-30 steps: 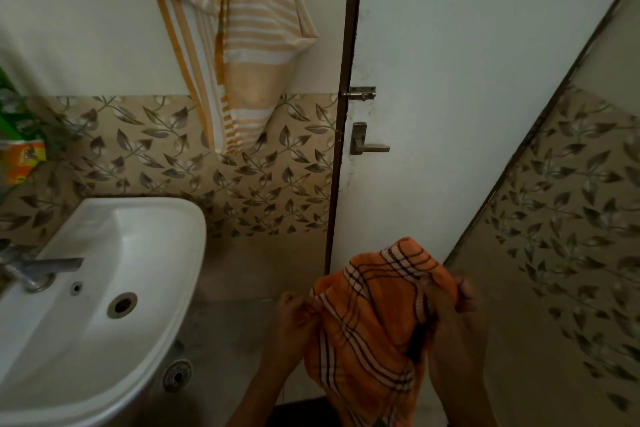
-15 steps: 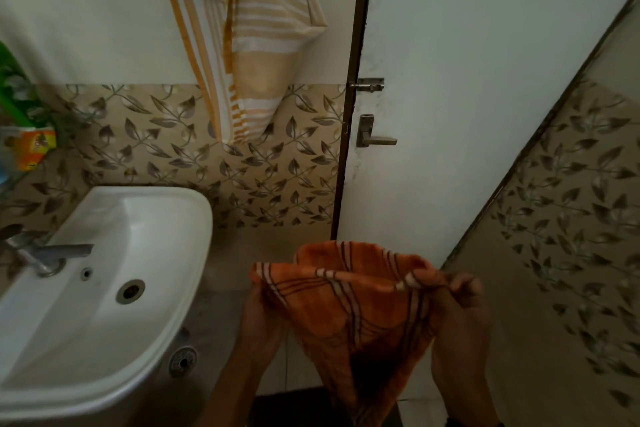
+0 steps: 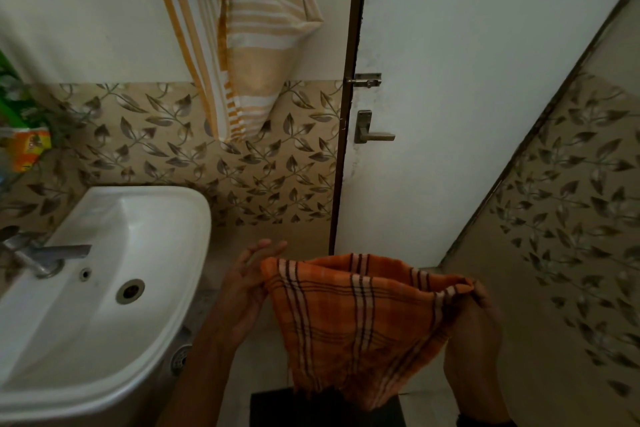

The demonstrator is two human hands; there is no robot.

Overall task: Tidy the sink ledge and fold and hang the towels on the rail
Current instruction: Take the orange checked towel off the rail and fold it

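An orange checked towel (image 3: 349, 322) hangs spread between my two hands at the bottom centre, its top edge stretched wide and its lower part sagging to a point. My left hand (image 3: 242, 291) holds the towel's left corner against the thumb, with the other fingers straight and pointing up. My right hand (image 3: 474, 322) pinches the right corner with curled fingers. A beige and white striped towel (image 3: 249, 45) hangs bunched and uneven from above on the back wall; the rail itself is out of view.
A white sink (image 3: 166, 253) with a metal tap (image 3: 45, 253) juts out at the left. An orange packet (image 3: 29, 149) and a green item (image 3: 10, 97) sit on the ledge at the far left edge. The white door with its handle (image 3: 372, 130) stands straight ahead.
The bunched orange towel has been pulled open: my hands moved apart and stretched its top edge wide. My left hand's fingers have straightened.
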